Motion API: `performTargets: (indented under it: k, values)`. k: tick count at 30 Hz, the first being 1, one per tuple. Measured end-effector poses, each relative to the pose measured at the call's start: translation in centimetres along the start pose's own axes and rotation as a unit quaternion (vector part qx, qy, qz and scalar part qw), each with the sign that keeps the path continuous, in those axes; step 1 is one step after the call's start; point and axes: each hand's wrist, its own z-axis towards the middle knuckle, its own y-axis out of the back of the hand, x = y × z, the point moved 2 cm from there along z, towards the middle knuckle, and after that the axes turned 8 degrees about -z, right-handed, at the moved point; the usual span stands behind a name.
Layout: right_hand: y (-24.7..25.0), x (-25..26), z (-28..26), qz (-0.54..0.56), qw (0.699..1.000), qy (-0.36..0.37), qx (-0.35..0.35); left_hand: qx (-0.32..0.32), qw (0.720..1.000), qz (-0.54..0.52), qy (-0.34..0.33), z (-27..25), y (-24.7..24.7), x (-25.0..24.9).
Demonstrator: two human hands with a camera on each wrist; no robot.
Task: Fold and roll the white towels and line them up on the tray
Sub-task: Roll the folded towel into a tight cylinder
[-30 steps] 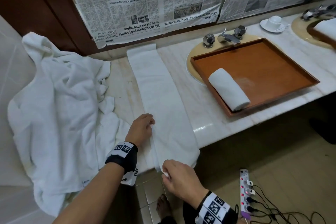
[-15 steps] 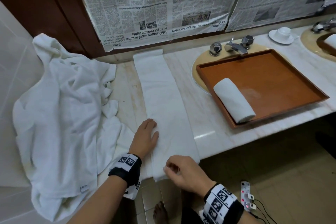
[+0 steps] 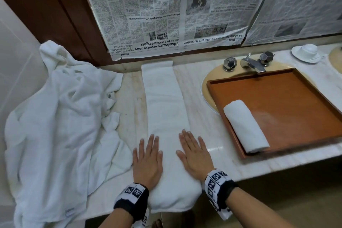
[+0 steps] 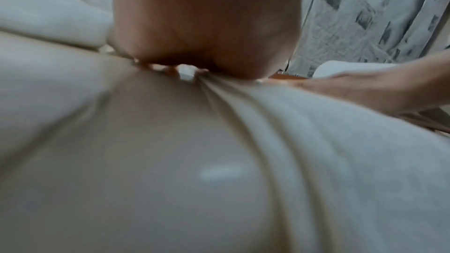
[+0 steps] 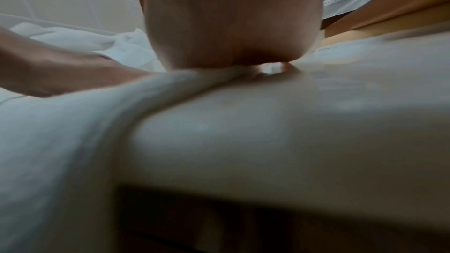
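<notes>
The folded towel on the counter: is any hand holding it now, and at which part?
Nothing is gripped. The left hand and the right hand lie flat, fingers straight, pressing on the near end of the folded towel.

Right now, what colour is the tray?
The tray is reddish-brown wood, clearest in the head view.
</notes>
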Motion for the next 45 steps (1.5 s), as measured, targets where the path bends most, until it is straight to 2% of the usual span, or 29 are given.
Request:
performTargets:
  k: [3, 6, 14, 16, 19, 21, 24, 31, 36, 41, 45]
  values:
    - [0.7, -1.6, 1.4, 0.006, 1.000, -0.004, -0.014, 0.014, 1.000, 0.001, 0.013, 0.4, 0.4, -0.5]
    - [1.7, -2.3, 3.5, -0.005, 1.000, -0.006, 0.005, 0.025, 0.999, 0.003, 0.036, 1.6, 0.5, -0.9]
    - [4.3, -4.3, 9.7, -0.021, 0.999, -0.018, 0.045, 0.041, 0.996, 0.013, 0.072, 8.1, 2.2, -2.5]
    - [5.0, -4.1, 10.4, -0.024, 0.999, -0.010, 0.030, 0.036, 0.997, 0.006, 0.073, 8.8, 2.8, -3.0]
    - [5.5, -2.3, 8.7, -0.014, 0.999, 0.018, -0.031, 0.014, 0.998, -0.024, 0.057, 7.8, 2.7, -3.6]
    - [3.9, -0.9, 7.0, -0.038, 0.997, 0.046, -0.056, 0.015, 0.999, -0.015, 0.039, 6.7, 2.0, -3.6]
    - [2.0, -0.1, 6.0, -0.024, 0.997, 0.067, -0.019, 0.011, 0.999, -0.009, 0.041, 6.5, 1.0, -3.1]
    - [3.6, -3.6, 10.7, -0.030, 0.999, 0.020, 0.017, 0.018, 0.994, 0.000, 0.112, 9.8, 1.7, -3.5]
    - [5.2, -4.8, 12.1, -0.021, 1.000, -0.018, 0.014, 0.033, 0.993, -0.037, 0.110, 11.6, 2.8, -4.1]
    - [3.4, -0.9, 7.1, -0.014, 0.997, 0.074, -0.021, 0.017, 0.996, -0.048, 0.067, 7.7, 2.4, -4.8]
    - [1.7, -0.1, 5.0, -0.023, 0.998, 0.061, -0.003, 0.029, 0.999, -0.001, 0.034, 4.2, 0.6, -4.1]
